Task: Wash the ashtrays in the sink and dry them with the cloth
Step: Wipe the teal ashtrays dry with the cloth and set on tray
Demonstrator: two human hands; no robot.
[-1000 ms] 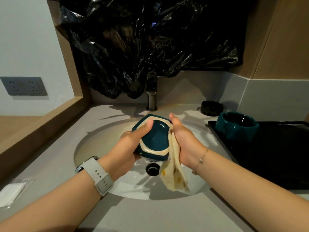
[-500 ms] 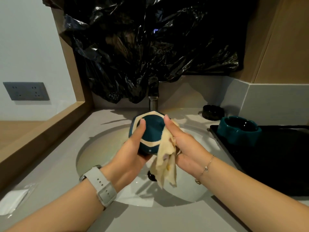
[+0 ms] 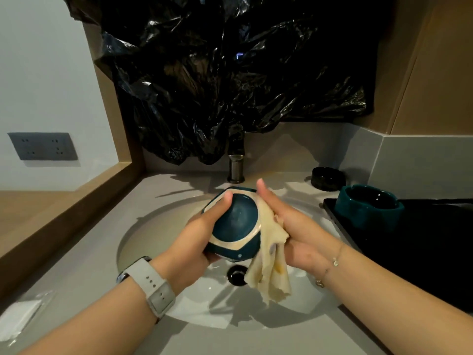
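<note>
Two hands are holding a teal ashtray (image 3: 234, 226) and cloth (image 3: 271, 257) above the sink (image 3: 143, 239).

The left hand (image 3: 202, 234) is keeping a closed grip on the ashtray, thumb across its face, while the right hand (image 3: 294, 226) is pinching the cream cloth against the ashtray's right side. Farther back, a second teal ashtray (image 3: 368, 208) is sitting on a black tray (image 3: 422, 239), and a black ashtray (image 3: 327, 178) is resting on the desk (image 3: 281, 339) behind it.
</note>
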